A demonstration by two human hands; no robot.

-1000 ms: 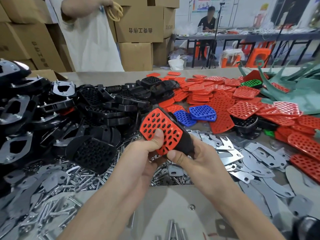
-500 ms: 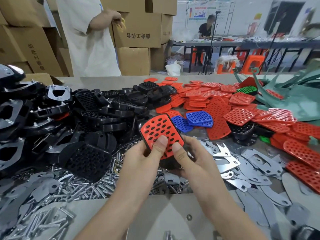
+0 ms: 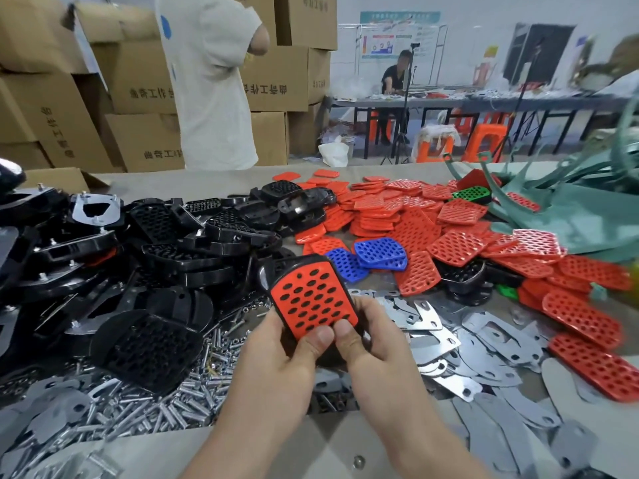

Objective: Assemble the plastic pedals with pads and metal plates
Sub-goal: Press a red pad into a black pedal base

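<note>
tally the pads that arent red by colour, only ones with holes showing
blue pads: 2
green pads: 1
total: 3
A green scrap further right is too buried to count.

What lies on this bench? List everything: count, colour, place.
pedal: one, black with red pad, held centre
pedal bodies: many, black, heaped left
loose pads: many, red, heaped centre-right
blue pads: two, blue, beyond held pedal
green pads: at least two, green, among the red
metal plates: many, silver, bench right
bolts: many, silver, bench left-front
cardboard boxes: several, brown, behind left
left hand: grips pedal, thumb on pad
right hand: grips pedal, thumb on pad
</note>
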